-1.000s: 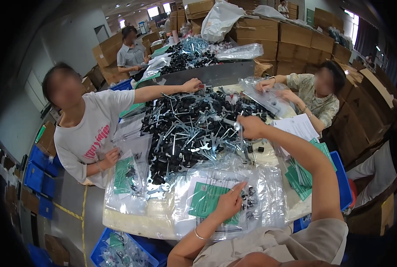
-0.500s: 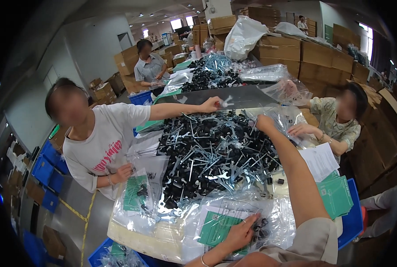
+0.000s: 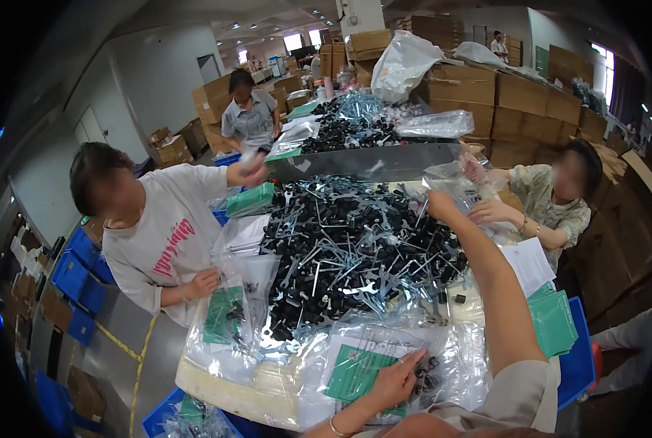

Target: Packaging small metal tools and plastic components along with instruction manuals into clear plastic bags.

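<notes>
My left hand (image 3: 395, 381) is low in the view, its fingers bent on a clear plastic bag (image 3: 454, 390). Inside that bag are a green booklet (image 3: 357, 374) and small dark parts beside my fingertips. My right arm reaches over the table to the far right of a big heap of metal wrenches, hex keys and black parts (image 3: 340, 255). There my right hand (image 3: 441, 204) has its fingers drawn together at the heap's edge. Whatever it pinches is too small to make out.
A co-worker at left (image 3: 162, 226) rests one hand near another filled bag (image 3: 227, 317). On the right another person (image 3: 556, 193) handles clear plastic. Green booklets (image 3: 552, 325) lie by a blue bin (image 3: 580, 358). A grey divider (image 3: 348, 160) crosses the table behind the heap.
The left co-worker's raised hand has drawn back from above the heap toward their body, with something whitish in it. My own hands have hardly moved.
</notes>
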Action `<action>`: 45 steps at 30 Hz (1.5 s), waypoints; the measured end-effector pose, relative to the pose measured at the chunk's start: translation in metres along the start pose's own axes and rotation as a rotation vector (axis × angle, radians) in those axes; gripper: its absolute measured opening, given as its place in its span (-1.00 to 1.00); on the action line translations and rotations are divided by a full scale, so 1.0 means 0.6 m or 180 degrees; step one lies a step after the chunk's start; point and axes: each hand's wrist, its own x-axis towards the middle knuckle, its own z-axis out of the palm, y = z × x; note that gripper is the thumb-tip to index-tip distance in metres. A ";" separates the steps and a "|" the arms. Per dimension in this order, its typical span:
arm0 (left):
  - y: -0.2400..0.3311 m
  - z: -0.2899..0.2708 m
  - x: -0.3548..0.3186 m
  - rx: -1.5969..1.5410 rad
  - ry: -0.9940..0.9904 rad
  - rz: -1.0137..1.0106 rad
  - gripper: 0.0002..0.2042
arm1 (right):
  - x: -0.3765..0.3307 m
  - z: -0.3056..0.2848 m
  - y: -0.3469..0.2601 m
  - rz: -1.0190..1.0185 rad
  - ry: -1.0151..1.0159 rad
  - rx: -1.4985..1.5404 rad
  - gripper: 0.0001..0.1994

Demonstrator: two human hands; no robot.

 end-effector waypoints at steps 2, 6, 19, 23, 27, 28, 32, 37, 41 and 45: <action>0.003 -0.003 0.002 -0.0032 0.0007 -0.0045 -0.43 | -0.006 -0.003 0.004 -0.0170 -0.0084 0.0053 -0.67; -0.004 0.003 -0.002 -0.0017 0.0035 -0.0034 -0.43 | -0.008 -0.016 0.004 -0.0362 -0.0464 0.0045 -0.73; -0.013 0.007 -0.001 0.0092 0.0070 0.0111 -0.44 | -0.046 -0.043 -0.006 -0.0726 -0.0019 -0.0597 -0.84; 0.005 -0.001 -0.001 -0.0092 -0.0012 -0.0136 -0.44 | -0.071 -0.085 -0.022 -0.0609 -0.0044 -0.0612 -0.77; 0.002 -0.001 -0.002 -0.0305 -0.0048 -0.0009 -0.49 | -0.106 -0.116 -0.024 -0.0547 0.0553 0.0012 -0.76; 0.001 0.000 -0.002 -0.0334 -0.0091 -0.0006 -0.49 | -0.124 -0.122 -0.023 -0.0503 0.0532 -0.0004 -0.76; -0.012 -0.008 -0.011 -0.0699 -0.0158 -0.0123 -0.45 | -0.280 -0.218 -0.129 0.0050 -0.1629 0.3764 -0.87; -0.003 -0.028 0.005 -0.1418 -0.0139 -0.0780 -0.50 | -0.498 -0.247 -0.157 -0.0304 -0.3155 0.3899 -0.84; 0.054 -0.068 0.017 -0.0857 -0.0242 -0.0492 -0.49 | -0.588 -0.233 -0.125 -0.0060 -0.3663 0.3151 -0.87; 0.114 -0.065 0.009 0.1108 -0.0093 0.0568 -0.37 | -0.618 -0.217 -0.123 0.0108 -0.3455 0.2568 -0.81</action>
